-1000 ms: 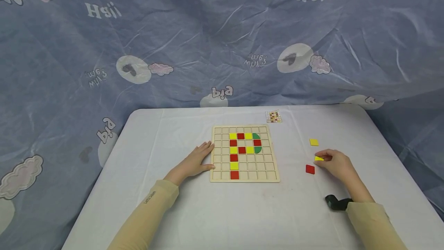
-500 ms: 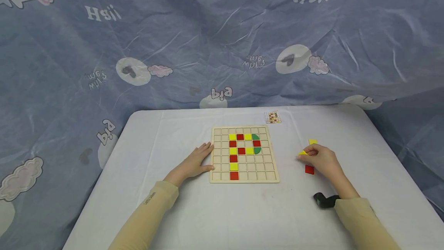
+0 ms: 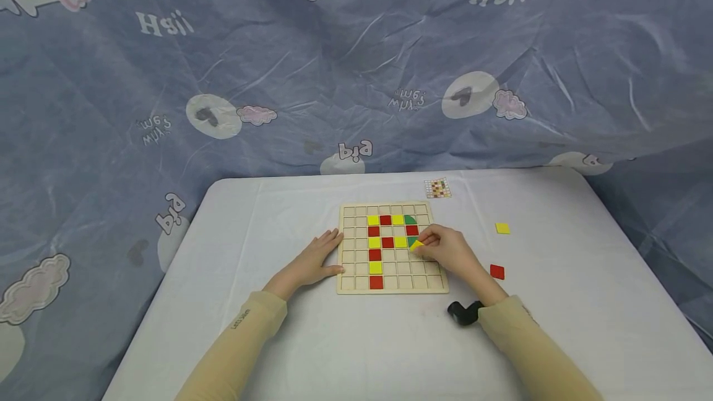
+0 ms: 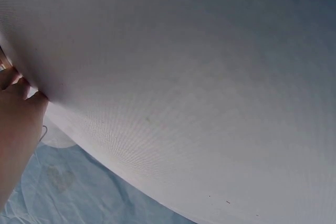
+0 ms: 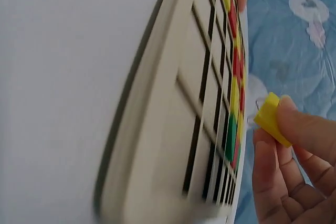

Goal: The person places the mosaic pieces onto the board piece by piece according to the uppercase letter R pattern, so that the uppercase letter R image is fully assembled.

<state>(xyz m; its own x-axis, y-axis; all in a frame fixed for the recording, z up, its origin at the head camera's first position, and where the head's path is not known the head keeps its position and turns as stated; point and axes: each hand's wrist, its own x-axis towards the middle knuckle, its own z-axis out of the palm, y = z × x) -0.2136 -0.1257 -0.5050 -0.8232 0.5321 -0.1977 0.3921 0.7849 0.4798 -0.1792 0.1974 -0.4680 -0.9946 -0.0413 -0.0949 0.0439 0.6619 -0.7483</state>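
A square wooden grid board (image 3: pixel 356 286) lies on the table, with red, yellow and green tiles set in some cells; two green tiles have a rounded side. My left hand (image 3: pixel 309 260) rests at the board's left edge, fingers extended and touching it. Between thumb and fingers, my right hand (image 3: pixel 450 254) pinches a yellow tile (image 5: pixel 272 119) above the board's right part, near the lower green tile (image 3: pixel 411 241). In the left wrist view only part of the left hand (image 4: pixel 20 124) shows at the left edge.
To the right of the board lie a loose yellow tile (image 3: pixel 502 228) and a red tile (image 3: pixel 497 271). A small printed pattern card (image 3: pixel 437 188) lies behind the board. A black device (image 3: pixel 464 313) sits at the right wrist. Patterned blue cloth (image 3: pixel 312 67) hangs behind the table.
My right hand has carried the yellow tile leftward from beside the loose tiles to over the board. The left hand stays at the board's edge.
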